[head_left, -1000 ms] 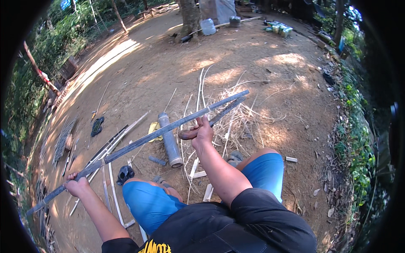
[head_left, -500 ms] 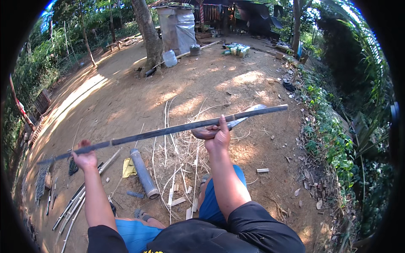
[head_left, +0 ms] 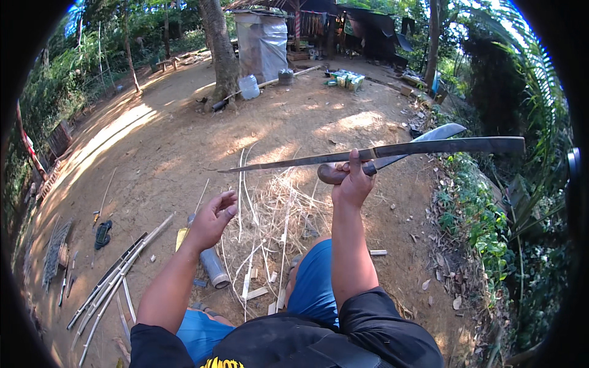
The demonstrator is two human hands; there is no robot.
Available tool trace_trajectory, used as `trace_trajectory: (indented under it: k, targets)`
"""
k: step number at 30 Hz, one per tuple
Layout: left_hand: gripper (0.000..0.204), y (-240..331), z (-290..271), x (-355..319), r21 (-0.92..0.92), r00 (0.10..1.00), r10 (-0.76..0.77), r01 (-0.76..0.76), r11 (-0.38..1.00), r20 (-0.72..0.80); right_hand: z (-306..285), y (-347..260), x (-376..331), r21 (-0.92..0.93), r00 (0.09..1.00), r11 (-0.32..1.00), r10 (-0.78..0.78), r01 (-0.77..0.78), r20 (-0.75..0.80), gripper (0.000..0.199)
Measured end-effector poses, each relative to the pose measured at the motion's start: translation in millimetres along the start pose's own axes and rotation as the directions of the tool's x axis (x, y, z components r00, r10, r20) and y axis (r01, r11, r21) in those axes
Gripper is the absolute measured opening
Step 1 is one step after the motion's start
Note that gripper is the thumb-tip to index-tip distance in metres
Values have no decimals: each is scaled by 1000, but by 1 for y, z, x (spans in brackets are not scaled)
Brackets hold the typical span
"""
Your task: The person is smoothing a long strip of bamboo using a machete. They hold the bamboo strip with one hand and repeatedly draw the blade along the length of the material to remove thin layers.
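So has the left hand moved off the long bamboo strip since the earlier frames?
Yes. The left hand has let go of the bamboo strip and is open above the grey tube on the ground; only the right hand grips the strip, with a knife.

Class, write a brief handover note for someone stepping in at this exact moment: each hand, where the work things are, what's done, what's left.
Right hand: raised, gripping a long bamboo strip together with a machete by its handle.
Left hand: open, empty, off the strip.
Ground: bamboo shavings pile ahead of the knees, bundle of split strips at left, short bamboo tube by the left knee.
Done: several strips split, shavings made.
Left: cannot tell how far this strip is trimmed.
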State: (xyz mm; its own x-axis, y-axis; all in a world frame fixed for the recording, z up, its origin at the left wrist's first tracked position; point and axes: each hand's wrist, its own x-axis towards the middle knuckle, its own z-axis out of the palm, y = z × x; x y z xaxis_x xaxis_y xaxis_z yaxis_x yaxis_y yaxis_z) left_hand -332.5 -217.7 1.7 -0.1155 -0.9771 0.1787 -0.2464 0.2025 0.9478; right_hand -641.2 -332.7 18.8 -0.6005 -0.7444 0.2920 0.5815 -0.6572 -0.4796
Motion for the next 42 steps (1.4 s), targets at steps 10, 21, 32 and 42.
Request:
trace_trajectory:
  k: [10,21,32,42]
  targets:
    - [46,157,19,5,424,691,720,-631,649,-73,125,22,-57,-54,924,985,172,-163,341,45]
    - [37,130,-131,-8,216,243,636,-804,555,-732,194,53,-178,-425,544,840,543,-338,640,41]
    - [46,107,-186,-241,245,19,446,-815,525,-895,-61,103,-228,-972,442,215,866,96,235,36]
    - [85,38,-163,-236,294,-37,421,-771,566,-906,-29,82,-290,-941,192,318,923,114,335,38]
